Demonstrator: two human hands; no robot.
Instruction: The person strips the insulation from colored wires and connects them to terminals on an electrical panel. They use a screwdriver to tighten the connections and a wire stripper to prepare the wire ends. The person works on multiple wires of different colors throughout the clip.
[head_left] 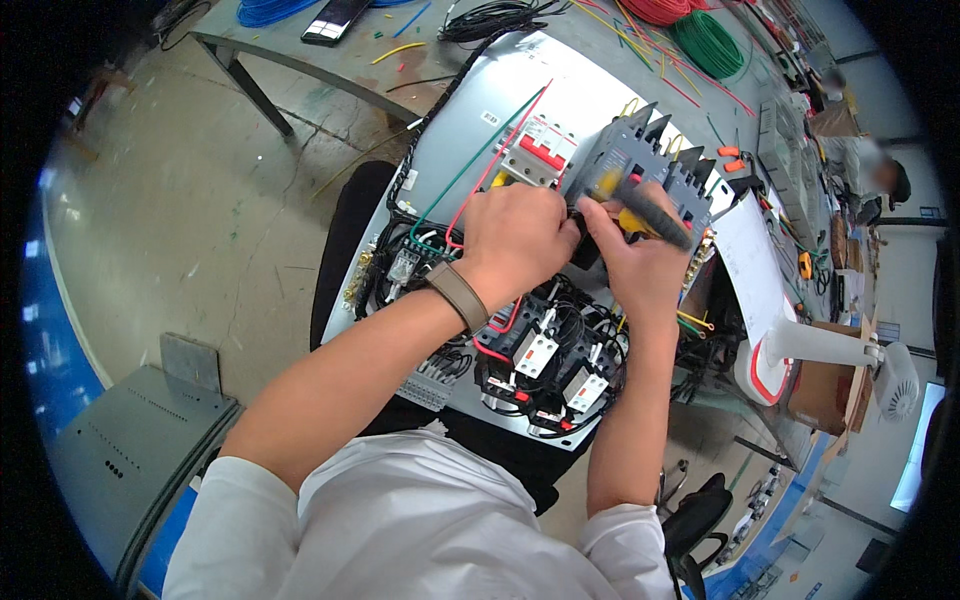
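Note:
A light grey mounting plate (465, 125) carrying electrical parts lies tilted across my lap and against the table. My right hand (645, 255) is closed round a hand tool with a yellow and black handle (655, 215), blurred, so its exact kind does not show. Close beside it my left hand (515, 235) is curled at the lower edge of a large dark grey circuit breaker (620, 150); its fingertips and whatever they hold are hidden. Just above that hand sits a white breaker with a red lever (540, 150). A red wire (500, 155) and a green wire (475, 190) rise loose from the plate.
Black-wired contactors (535, 355) fill the plate's lower part. On the table (290, 50) lie a phone (335, 20), a green wire coil (707, 45), black cable (500, 18) and wire scraps. A white fan (820, 345) stands at right; a grey metal cabinet (140, 430) is at lower left.

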